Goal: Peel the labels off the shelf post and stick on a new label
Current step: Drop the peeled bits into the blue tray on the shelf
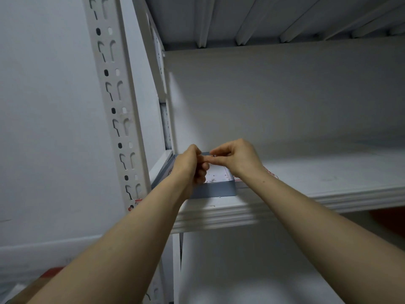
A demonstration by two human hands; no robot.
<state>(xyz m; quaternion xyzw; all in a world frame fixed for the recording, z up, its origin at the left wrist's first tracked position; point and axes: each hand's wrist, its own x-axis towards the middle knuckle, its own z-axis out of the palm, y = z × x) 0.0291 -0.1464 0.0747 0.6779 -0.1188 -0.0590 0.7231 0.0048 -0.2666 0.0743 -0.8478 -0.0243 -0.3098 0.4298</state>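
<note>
Where the two hands meet above the tray point(215, 190), the right hand point(237, 159) has thumb and forefinger pinched together against an outstretched finger of the left hand point(189, 166); whether this grip holds a scrap is too small to tell. The left hand's other fingers are curled toward the palm, and whether they hold anything is hidden. Both hands hover just over the tray's far left part.

The tray is shallow and blue-grey, its pale floor strewn with small dark scraps point(213, 178). It lies at the left end of the white shelf point(317, 183), its near wall close to the shelf's front edge. Just right of the tray, by the right wrist, red marks show on the shelf; what they belong to is unclear.

Left of the tray rises the white shelf post point(122, 119), slotted and punched with holes. On the post, below and left of the tray, clings a ragged red label remnant point(137, 202). Above the tray the ribbed underside of an upper shelf point(263, 18) spans the view.
</note>
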